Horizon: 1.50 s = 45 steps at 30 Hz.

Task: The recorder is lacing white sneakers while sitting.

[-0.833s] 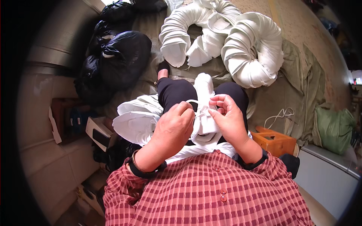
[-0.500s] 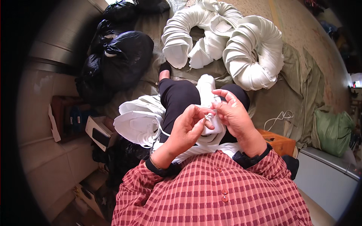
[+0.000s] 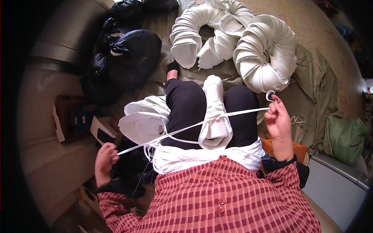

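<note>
A white lace (image 3: 244, 112) is drawn out in a long, nearly straight line across the lap, one stretch of it held by each hand. By the left hand (image 3: 105, 159), out to the side and low, the lace is gripped in closed fingers. By the right hand (image 3: 277, 118), raised beyond the right knee, the other stretch is gripped, with the index finger lifted. Between the two, the lace is passed across the front of a white shoe (image 3: 213, 91), which is held up between the thighs in dark trousers (image 3: 184, 101), its toe pointed away from the body and its opening turned toward the checked shirt (image 3: 217, 194). A white bundle (image 3: 171, 161) is spread over the lap, just below the shoe. Beside the left thigh, more white shoes (image 3: 142, 126) are gathered, with loose laces hung near them. Farther out, curved stacks of white pieces (image 3: 266, 54) are laid on a dark green cloth (image 3: 312, 85), and black bags (image 3: 134, 54) are heaped to the left. To the right, an orange-brown wooden box (image 3: 287, 146) is partly hidden by the right forearm.
</note>
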Motion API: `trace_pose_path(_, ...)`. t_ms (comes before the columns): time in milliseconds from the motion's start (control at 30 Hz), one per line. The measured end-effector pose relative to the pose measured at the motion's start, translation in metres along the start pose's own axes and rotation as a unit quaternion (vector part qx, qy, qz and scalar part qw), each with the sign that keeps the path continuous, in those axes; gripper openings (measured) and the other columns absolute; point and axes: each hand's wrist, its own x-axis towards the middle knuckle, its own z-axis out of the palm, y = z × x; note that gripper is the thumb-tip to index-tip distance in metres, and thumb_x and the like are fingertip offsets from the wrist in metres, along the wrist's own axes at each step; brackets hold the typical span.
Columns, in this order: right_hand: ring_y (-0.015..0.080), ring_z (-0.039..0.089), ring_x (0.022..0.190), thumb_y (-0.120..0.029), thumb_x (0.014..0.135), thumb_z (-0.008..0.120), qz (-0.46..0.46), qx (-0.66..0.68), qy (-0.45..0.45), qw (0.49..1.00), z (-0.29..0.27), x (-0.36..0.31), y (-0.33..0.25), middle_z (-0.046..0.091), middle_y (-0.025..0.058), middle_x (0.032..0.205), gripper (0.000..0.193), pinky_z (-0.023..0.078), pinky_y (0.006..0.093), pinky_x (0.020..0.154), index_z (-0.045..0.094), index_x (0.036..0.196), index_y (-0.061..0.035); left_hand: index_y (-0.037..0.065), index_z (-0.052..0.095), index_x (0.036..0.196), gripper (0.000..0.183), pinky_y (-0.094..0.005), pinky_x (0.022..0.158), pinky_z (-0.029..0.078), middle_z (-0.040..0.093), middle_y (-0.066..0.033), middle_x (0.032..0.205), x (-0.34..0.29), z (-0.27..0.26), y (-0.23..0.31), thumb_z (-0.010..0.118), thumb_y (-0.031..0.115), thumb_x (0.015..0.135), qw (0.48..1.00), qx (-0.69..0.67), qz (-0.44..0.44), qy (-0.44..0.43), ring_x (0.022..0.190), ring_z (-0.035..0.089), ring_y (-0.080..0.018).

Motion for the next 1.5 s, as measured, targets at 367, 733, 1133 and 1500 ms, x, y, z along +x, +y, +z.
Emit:
trace_pose_path(367,0.0049,0.052,0.063,-0.019,0.107,0.053,-0.078,-0.18,-0.042,0.98,0.056,-0.016,-0.004,0.056,-0.0022,0.074,0.025,0.047,0.0202,0.059,0.062,0.122,-0.001,0.003,0.067,0.102,0.018,-0.0391,0.081,0.054,0.063,-0.0118,0.101,-0.022,0.323,0.05,0.071,0.001,0.084,0.698,0.322,0.628,-0.12,0.091,0.066,-0.0301)
trace_pose_path(733,0.0035,0.036,0.059,-0.015,0.107,0.05,-0.205,-0.135,-0.003,0.969,0.042,-0.026,-0.009,0.04,-0.005,0.068,0.022,0.035,0.0211,0.056,0.061,0.121,-0.0027,0.001,0.065,0.104,0.029,-0.0346,0.075,0.051,0.057,-0.0077,0.093,-0.015,0.338,0.066,0.065,0.012,0.077,0.452,0.559,0.684,-0.123,0.085,0.059,-0.0232)
trace_pose_path(1133,0.0316,0.065,0.092,-0.005,0.095,0.065,-0.378,-0.69,0.003,0.617,0.061,-0.02,0.01,0.064,0.0146,0.105,0.025,0.053,0.0387,0.081,0.064,0.12,-0.0046,0.002,0.061,0.125,0.046,-0.039,0.088,0.051,0.062,-0.0119,0.111,-0.014,0.323,0.051,0.066,0.006,0.08,0.503,0.534,0.657,-0.176,0.103,0.061,-0.0289)
trace_pose_path(1500,0.0329,0.065,0.088,-0.009,0.089,0.069,-0.295,-0.684,-0.182,0.642,0.093,-0.028,0.06,0.062,0.0112,0.095,0.014,0.054,0.042,0.076,0.065,0.102,-0.0058,0.008,0.061,0.133,0.053,-0.0383,0.082,0.05,0.06,-0.0093,0.104,-0.011,0.323,0.051,0.066,0.008,0.08,0.49,0.522,0.675,-0.177,0.097,0.06,-0.0258)
